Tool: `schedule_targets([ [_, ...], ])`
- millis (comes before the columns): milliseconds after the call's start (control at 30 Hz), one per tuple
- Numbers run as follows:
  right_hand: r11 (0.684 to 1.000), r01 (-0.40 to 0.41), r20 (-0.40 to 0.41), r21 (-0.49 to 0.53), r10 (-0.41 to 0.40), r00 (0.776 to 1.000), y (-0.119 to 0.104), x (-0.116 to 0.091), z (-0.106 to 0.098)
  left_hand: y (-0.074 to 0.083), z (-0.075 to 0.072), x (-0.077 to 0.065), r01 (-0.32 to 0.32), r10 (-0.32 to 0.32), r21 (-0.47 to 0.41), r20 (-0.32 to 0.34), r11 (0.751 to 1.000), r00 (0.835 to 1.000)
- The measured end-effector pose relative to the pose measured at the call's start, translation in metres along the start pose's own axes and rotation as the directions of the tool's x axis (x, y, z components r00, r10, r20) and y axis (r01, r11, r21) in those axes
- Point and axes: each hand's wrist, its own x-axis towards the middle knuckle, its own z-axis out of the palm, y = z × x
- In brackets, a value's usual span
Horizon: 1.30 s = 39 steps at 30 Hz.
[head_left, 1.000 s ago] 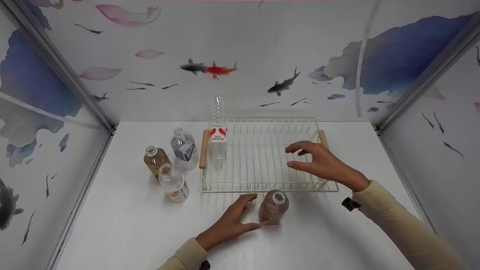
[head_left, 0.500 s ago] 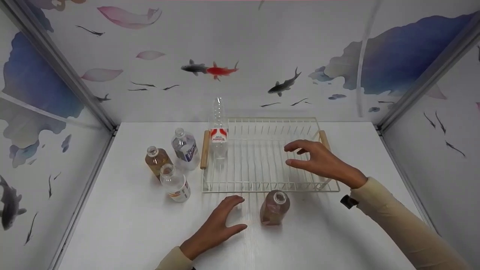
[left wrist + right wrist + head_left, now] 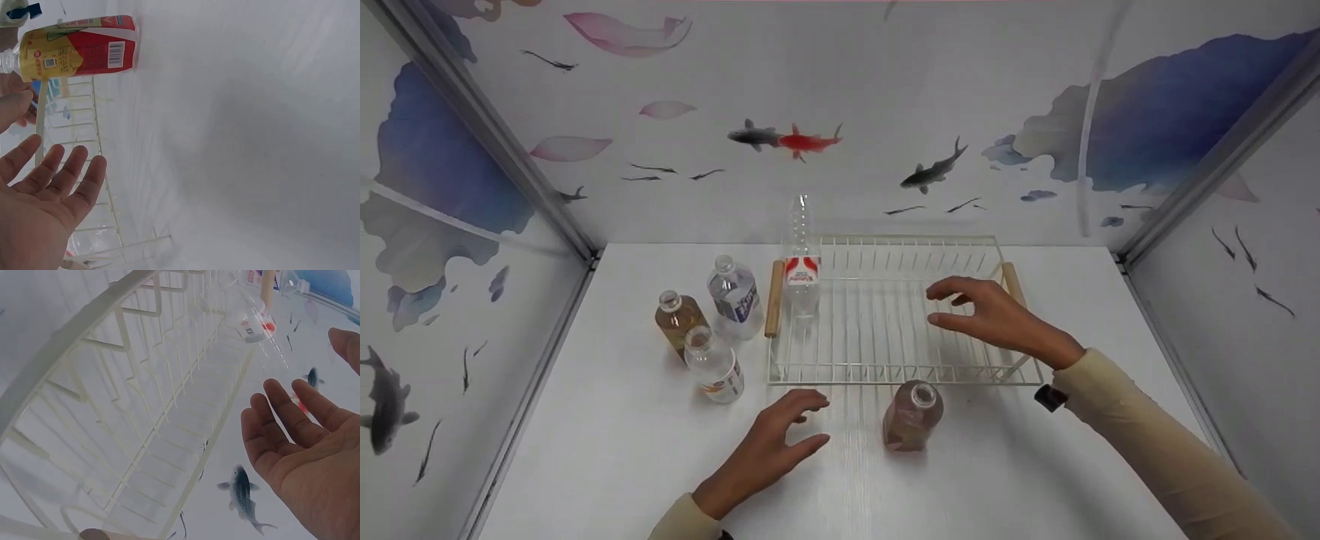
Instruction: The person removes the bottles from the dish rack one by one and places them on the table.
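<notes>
My left hand [image 3: 765,442] hovers over the front of the table, its fingers relaxed and apart, holding nothing. To its right an uncapped bottle [image 3: 913,420] stands upright before the rack; in the left wrist view this bottle [image 3: 81,48] shows a red and gold label with a barcode. My right hand [image 3: 988,311] is held above the right part of the white wire dish rack [image 3: 877,375], thumb and fingers spread, nothing between them. Inside the rack at its left end stands a tall clear bottle [image 3: 802,289] with a red and white label.
Left of the rack several uncapped bottles stand close together: a clear one with a blue label [image 3: 736,300], an amber one [image 3: 679,319] and a clear one with an orange-marked label [image 3: 716,371]. The rack has wooden handles [image 3: 774,298] on both ends. Printed panels enclose the table [image 3: 585,450].
My left hand has drawn back from the bottle in front of the rack, moving left. The right hand has barely shifted. The bottles and the rack stay in place.
</notes>
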Motion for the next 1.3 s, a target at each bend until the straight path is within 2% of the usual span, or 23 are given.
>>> schedule_targets([
  [167, 1.0, -0.01, 0.017, -0.004, 0.01, 1.0, -0.001, 0.006, 0.003, 0.005, -0.011, 0.003, -0.025, 0.025, 0.002, -0.072, 1.0, 0.997],
  [333, 1.0, -0.017, 0.039, -0.001, 0.017, 0.999, -0.003, 0.012, 0.005, 0.014, -0.021, 0.009, -0.04, 0.045, 0.033, -0.165, 0.999, 0.985],
  [433, 1.0, -0.025, 0.046, -0.007, 0.025, 0.999, -0.004, 0.016, 0.006, 0.016, -0.025, 0.011, -0.062, 0.081, 0.084, -0.245, 0.995, 0.966],
  [567, 1.0, -0.02, 0.047, -0.009, 0.021, 0.999, -0.005, 0.024, 0.007, 0.014, -0.027, 0.015, -0.081, 0.147, 0.194, -0.357, 0.978, 0.922],
  [633, 1.0, -0.016, 0.051, 0.002, 0.016, 0.999, -0.007, 0.028, 0.008, 0.012, -0.028, 0.017, -0.08, 0.17, 0.239, -0.385, 0.968, 0.907],
  [700, 1.0, -0.014, 0.058, 0.008, 0.014, 0.998, -0.008, 0.033, 0.01, 0.009, -0.028, 0.02, -0.07, 0.18, 0.276, -0.396, 0.959, 0.9],
  [767, 1.0, -0.019, 0.068, 0.018, 0.018, 0.998, -0.009, 0.037, 0.013, 0.007, -0.028, 0.022, -0.051, 0.167, 0.294, -0.387, 0.955, 0.907],
  [833, 1.0, -0.02, 0.079, 0.022, 0.018, 0.997, -0.009, 0.041, 0.017, 0.006, -0.027, 0.024, -0.016, 0.124, 0.283, -0.368, 0.959, 0.922],
  [933, 0.999, -0.019, 0.093, 0.029, 0.017, 0.996, -0.009, 0.047, 0.022, 0.005, -0.026, 0.028, 0.056, 0.031, 0.249, -0.333, 0.967, 0.943],
  [1000, 0.999, -0.016, 0.1, 0.037, 0.012, 0.995, -0.009, 0.051, 0.025, 0.005, -0.024, 0.03, 0.105, -0.038, 0.202, -0.31, 0.974, 0.95],
  [1167, 0.996, -0.034, 0.118, 0.083, 0.024, 0.993, -0.008, 0.063, 0.033, 0.0, -0.021, 0.036, 0.201, -0.162, 0.118, -0.281, 0.972, 0.946],
  [1300, 0.992, -0.052, 0.125, 0.117, 0.037, 0.992, -0.003, 0.07, 0.043, -0.006, -0.019, 0.042, 0.215, -0.183, 0.08, -0.292, 0.973, 0.939],
])
